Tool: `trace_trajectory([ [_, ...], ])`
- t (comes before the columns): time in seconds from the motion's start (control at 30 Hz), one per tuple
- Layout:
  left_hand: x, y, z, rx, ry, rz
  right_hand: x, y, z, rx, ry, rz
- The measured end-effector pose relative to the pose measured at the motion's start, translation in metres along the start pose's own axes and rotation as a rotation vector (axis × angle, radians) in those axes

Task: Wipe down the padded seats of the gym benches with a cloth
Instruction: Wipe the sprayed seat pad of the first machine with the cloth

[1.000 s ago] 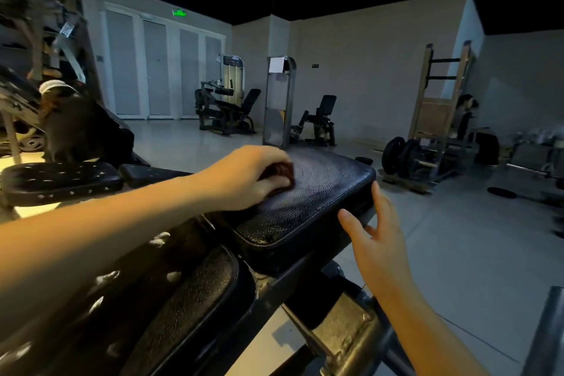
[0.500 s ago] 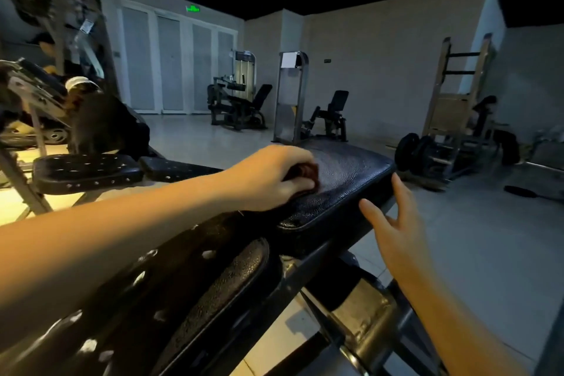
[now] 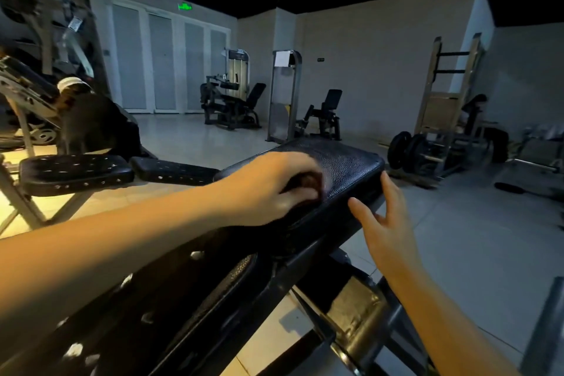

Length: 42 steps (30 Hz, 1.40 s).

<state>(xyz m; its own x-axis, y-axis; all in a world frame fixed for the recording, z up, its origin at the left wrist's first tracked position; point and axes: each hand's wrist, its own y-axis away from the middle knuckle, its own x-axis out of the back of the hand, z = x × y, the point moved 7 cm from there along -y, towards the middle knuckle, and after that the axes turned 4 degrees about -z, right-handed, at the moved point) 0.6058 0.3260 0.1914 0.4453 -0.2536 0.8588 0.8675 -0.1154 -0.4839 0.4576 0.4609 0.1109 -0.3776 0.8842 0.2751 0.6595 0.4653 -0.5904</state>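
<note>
A black padded bench seat (image 3: 345, 162) with a pebbled surface lies in front of me, its far end pointing away. My left hand (image 3: 268, 189) grips a small dark reddish cloth (image 3: 308, 185) and presses it on the seat's near half. Most of the cloth is hidden under the fingers. My right hand (image 3: 384, 223) hovers with fingers spread beside the seat's right edge, fingertips close to the pad's side; I cannot tell whether they touch it. A second pad (image 3: 210, 293) of the same bench slopes down toward me.
Another bench with black perforated pads (image 3: 76, 171) stands to the left. Steel frame parts (image 3: 357, 320) of my bench jut out below the right hand. Weight machines (image 3: 232, 107) line the far wall, and a rack with plates (image 3: 409, 149) stands at right.
My left hand has kept the cloth on the seat and drawn it slightly toward the near part of the pad. The right hand stays beside the seat edge. My head has shifted a little.
</note>
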Motion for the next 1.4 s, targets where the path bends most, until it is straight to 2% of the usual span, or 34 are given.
trace_trajectory([
  [0.17, 0.024, 0.005, -0.099, 0.343, -0.17, 0.073, -0.003, -0.001, 0.002, 0.018, -0.01, 0.003],
  [0.23, 0.019, -0.024, -0.104, 0.398, -0.164, 0.097, -0.003, 0.0, 0.001, 0.021, -0.003, -0.006],
  [0.3, 0.007, -0.053, -0.08, 0.359, -0.112, 0.109, -0.002, 0.001, -0.001, 0.021, 0.004, -0.007],
  [0.37, -0.004, -0.061, -0.036, 0.225, -0.068, 0.091, -0.001, 0.001, 0.0, 0.009, 0.003, -0.006],
  [0.43, -0.009, -0.04, 0.004, 0.06, -0.032, 0.052, 0.0, 0.0, 0.001, 0.0, 0.006, 0.0],
  [0.5, -0.003, -0.006, 0.016, -0.035, -0.01, 0.022, 0.001, 0.0, 0.003, -0.002, 0.007, 0.006],
  [0.57, 0.009, 0.014, -0.02, 0.056, -0.053, 0.02, 0.0, 0.0, 0.005, -0.004, -0.002, 0.004],
  [0.63, 0.021, 0.016, -0.074, 0.245, -0.159, 0.05, -0.001, 0.0, 0.004, 0.004, -0.007, -0.005],
  [0.7, 0.025, -0.003, -0.113, 0.408, -0.213, 0.072, -0.003, -0.001, 0.003, 0.008, 0.003, -0.003],
  [0.73, 0.023, -0.017, -0.117, 0.433, -0.208, 0.085, -0.003, -0.001, 0.003, 0.013, 0.007, -0.002],
  [0.83, 0.003, -0.068, -0.086, 0.362, -0.168, 0.11, -0.001, 0.001, -0.001, 0.019, 0.019, 0.004],
  [0.9, -0.008, -0.076, -0.041, 0.212, -0.121, 0.094, 0.0, 0.002, -0.002, 0.016, 0.018, 0.005],
  [0.97, -0.009, -0.051, -0.002, 0.043, -0.056, 0.047, 0.0, 0.001, -0.002, 0.008, 0.012, 0.001],
  [1.03, -0.004, -0.014, 0.004, -0.042, -0.015, -0.002, 0.0, 0.0, 0.0, 0.005, 0.0, 0.003],
  [1.13, 0.017, 0.006, -0.053, 0.142, -0.082, 0.02, -0.001, 0.0, 0.004, 0.001, -0.009, 0.002],
  [1.27, 0.017, -0.045, -0.112, 0.388, -0.202, 0.033, -0.001, 0.001, 0.002, -0.003, 0.0, 0.001],
  [1.33, 0.005, -0.08, -0.104, 0.394, -0.152, 0.063, 0.0, 0.001, 0.001, -0.009, 0.003, -0.002],
  [1.4, -0.008, -0.098, -0.068, 0.299, -0.073, 0.066, 0.0, 0.001, 0.0, -0.021, 0.014, -0.005],
])
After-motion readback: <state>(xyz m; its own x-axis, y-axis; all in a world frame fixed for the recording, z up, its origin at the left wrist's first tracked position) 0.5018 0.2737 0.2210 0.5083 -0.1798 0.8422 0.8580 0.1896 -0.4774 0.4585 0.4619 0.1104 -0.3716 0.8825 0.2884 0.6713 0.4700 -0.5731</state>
